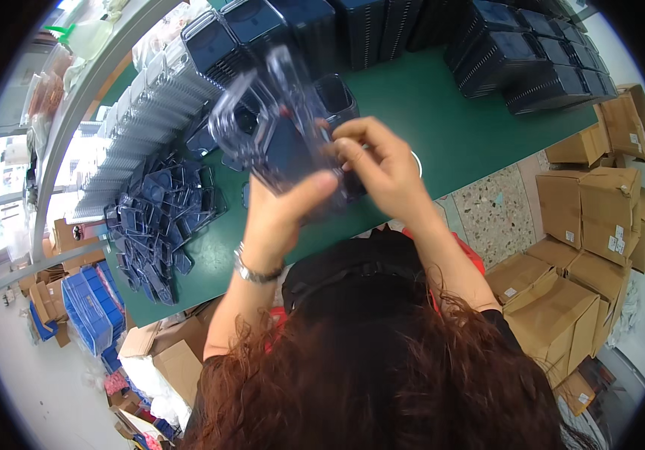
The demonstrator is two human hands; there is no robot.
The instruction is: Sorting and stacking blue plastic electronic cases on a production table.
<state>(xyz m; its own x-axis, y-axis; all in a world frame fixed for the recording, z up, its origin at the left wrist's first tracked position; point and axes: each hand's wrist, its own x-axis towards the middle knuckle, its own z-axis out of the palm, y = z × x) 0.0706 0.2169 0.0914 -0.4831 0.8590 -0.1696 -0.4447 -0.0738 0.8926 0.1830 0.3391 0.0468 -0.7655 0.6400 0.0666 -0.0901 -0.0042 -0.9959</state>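
A clear plastic blister package (274, 124) with a dark insert is raised above the green table (457, 127). My left hand (281, 206) grips its lower edge from below, thumb pressed on the front. My right hand (382, 161) pinches the package's right side with fingers curled over it. A metal watch (251, 271) sits on my left wrist.
A heap of dark blue inserts (161, 225) lies at the table's left, beside a long row of clear shells (139, 127). Stacked dark trays (532, 60) line the far edge. Brown cardboard boxes (585, 225) stand on the floor at right, blue crates (94, 307) at left.
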